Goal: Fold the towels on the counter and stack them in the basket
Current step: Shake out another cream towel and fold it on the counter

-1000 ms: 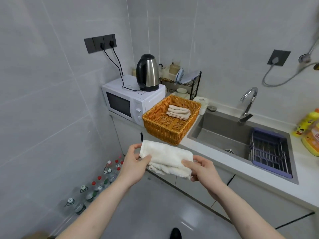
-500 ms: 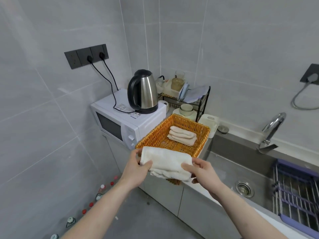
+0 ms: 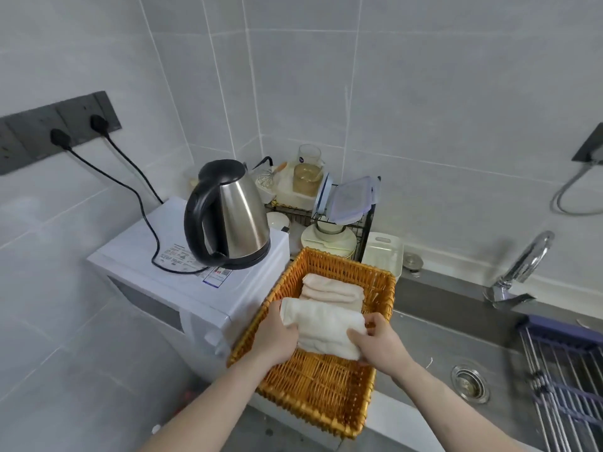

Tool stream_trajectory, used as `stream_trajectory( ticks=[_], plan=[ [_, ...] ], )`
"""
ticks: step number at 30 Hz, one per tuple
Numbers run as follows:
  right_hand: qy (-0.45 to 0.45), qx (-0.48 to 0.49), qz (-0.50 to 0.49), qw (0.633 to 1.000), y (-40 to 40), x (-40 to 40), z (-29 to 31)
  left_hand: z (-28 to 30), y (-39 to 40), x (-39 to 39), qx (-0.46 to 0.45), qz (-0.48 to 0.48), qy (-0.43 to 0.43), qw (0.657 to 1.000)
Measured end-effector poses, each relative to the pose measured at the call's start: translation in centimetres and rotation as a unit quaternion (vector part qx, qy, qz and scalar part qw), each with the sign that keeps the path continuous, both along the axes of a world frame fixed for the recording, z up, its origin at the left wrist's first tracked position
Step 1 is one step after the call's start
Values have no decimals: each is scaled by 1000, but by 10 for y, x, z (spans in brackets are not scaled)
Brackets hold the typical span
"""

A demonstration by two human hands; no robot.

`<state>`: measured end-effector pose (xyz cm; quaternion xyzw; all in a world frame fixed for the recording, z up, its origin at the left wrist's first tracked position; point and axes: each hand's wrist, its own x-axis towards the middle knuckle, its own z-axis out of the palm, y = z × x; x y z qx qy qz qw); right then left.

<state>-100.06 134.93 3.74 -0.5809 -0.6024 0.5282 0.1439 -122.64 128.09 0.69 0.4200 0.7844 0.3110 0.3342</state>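
An orange wicker basket [image 3: 380,285] stands on the counter between the microwave and the sink. A small stack of folded beige towels [image 3: 332,289] lies at its far end. I hold a folded white towel [image 3: 324,324] over the basket's middle, just in front of that stack. My left hand [image 3: 274,337] grips the towel's left end and my right hand [image 3: 378,345] grips its right end. Whether the white towel touches the basket floor is hidden by my hands.
A white microwave [image 3: 195,288] with a steel kettle [image 3: 233,216] on top sits left of the basket. A dish rack [image 3: 339,210] with containers stands behind it. To the right are the steel sink [image 3: 440,340], faucet [image 3: 522,265] and a purple drying rack [image 3: 567,370].
I have stepped closer, and both hands have carried the folded white towel forward from in front of the counter to over the inside of the basket.
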Motion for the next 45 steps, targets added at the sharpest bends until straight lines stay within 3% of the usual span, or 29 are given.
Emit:
stream_trajectory(
  ticks=[5, 11, 21, 30, 37, 42, 45],
  plan=[
    [-76, -22, -4, 997, 34, -37, -31, -39, 55, -24, -29, -23, -13, 999],
    [-101, -99, -42, 989, 58, -54, -66, -74, 86, -31, -111, -43, -38, 992],
    [-132, -106, -71, 983, 86, -66, -98, -102, 116, -31, -179, -49, -65, 981],
    [-104, -6, -124, 987, 85, -70, -120, -104, 117, -28, -132, -39, -46, 989],
    [-99, -33, -123, 987, 87, -72, -117, -101, 123, -28, -146, -60, -8, 987],
    [-111, 76, -37, 990, 74, -64, -106, -81, 104, -23, -81, -77, 85, 990],
    [-159, 195, 44, 967, 70, -59, -98, -74, 93, -25, -10, -102, 137, 985]
  ],
)
